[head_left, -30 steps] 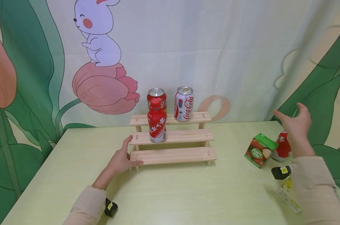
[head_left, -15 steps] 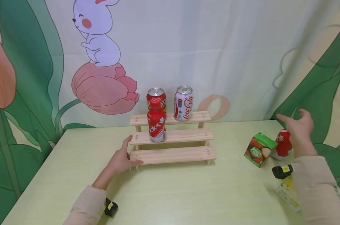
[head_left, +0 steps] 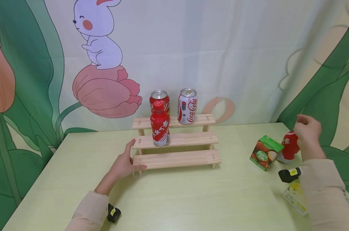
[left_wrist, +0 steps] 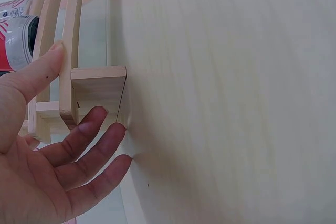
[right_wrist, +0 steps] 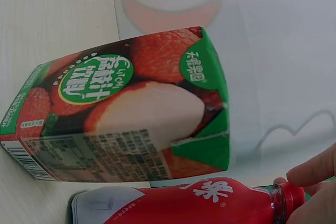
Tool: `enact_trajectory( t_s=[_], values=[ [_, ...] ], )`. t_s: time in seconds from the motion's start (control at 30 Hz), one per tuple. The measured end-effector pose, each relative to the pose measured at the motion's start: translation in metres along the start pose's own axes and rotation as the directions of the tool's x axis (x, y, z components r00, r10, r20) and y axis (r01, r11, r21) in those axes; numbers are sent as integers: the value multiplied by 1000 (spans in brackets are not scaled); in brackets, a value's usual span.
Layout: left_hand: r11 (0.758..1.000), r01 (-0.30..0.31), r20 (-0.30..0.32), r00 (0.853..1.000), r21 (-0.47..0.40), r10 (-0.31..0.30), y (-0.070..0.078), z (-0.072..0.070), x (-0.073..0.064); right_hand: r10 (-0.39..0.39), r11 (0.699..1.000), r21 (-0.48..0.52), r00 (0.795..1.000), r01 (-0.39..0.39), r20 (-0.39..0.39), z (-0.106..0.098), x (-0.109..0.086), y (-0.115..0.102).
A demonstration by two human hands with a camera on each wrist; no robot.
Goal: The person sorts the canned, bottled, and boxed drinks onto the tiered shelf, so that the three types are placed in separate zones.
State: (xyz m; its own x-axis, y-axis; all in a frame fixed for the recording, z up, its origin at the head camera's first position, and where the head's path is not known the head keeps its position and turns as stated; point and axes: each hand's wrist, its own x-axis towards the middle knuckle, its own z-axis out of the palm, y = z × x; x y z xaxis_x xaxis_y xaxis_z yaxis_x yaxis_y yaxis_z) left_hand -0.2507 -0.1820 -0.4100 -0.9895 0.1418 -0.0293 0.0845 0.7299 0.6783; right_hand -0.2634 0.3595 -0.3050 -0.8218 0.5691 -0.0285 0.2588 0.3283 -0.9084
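Beside the left end of a three-step wooden display rack (head_left: 189, 158), my left hand (head_left: 122, 164) grips it, thumb on the lowest step and index finger at the middle step. In the left wrist view, the other fingers (left_wrist: 92, 190) curve near the tabletop. My right hand (head_left: 307, 131) pinches the red cap of a red bottle (right_wrist: 184, 205) standing at the table's right. Touching or close to that bottle is a green-topped litchi juice carton (head_left: 266, 153). A second red bottle (head_left: 160, 126) stands on the middle step.
On the top step stand a red can (head_left: 159, 95) and a white Coca-Cola can (head_left: 187, 107). A yellow-and-white carton (head_left: 296, 197) lies partly behind the right sleeve. A printed curtain (head_left: 238, 57) hangs behind the table.
My right hand has lowered slightly, and its spread thumb and fingers have closed on the bottle's cap. The left hand keeps its place on the rack.
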Motion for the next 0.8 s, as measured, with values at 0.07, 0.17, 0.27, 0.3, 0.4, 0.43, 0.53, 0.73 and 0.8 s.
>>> enact_trajectory(
  t_s=[0.07, 0.17, 0.27, 0.3, 0.4, 0.43, 0.53, 0.73, 0.8],
  values=[
    [1000, 1, 1, 1000, -1, -1, -1, 0, 0, -6, 1000, 18, 1000, 7, -15, 0, 6, 5],
    [1000, 2, 2, 1000, 3, -2, -2, 1, 0, 5, 998, 60, 999, -3, -44, 2, 19, 14],
    [1000, 4, 1, 1000, 4, -4, -2, 1, 0, 25, 995, 96, 997, -17, -79, 2, 37, 25],
    [1000, 6, 1, 1000, 4, -6, -2, 1, 0, 32, 992, 126, 996, -21, -84, 2, 43, 29],
    [1000, 6, 0, 1000, 3, -6, -3, 1, 1, 48, 974, 225, 995, -28, -86, 1, 68, 47],
    [1000, 6, 0, 1000, 2, -6, -3, 1, 1, 52, 964, 266, 995, -29, -82, 0, 78, 54],
    [1000, 2, -2, 1000, 3, -2, -4, 2, 1, 50, 935, 353, 996, -22, -72, 1, 105, 73],
    [1000, -5, -5, 1000, 5, 5, -4, 2, 2, 50, 919, 393, 996, -17, -75, 4, 128, 88],
    [1000, -6, -7, 1000, 4, 6, -4, 2, 2, 43, 918, 397, 996, -6, -83, 4, 125, 86]
  ],
)
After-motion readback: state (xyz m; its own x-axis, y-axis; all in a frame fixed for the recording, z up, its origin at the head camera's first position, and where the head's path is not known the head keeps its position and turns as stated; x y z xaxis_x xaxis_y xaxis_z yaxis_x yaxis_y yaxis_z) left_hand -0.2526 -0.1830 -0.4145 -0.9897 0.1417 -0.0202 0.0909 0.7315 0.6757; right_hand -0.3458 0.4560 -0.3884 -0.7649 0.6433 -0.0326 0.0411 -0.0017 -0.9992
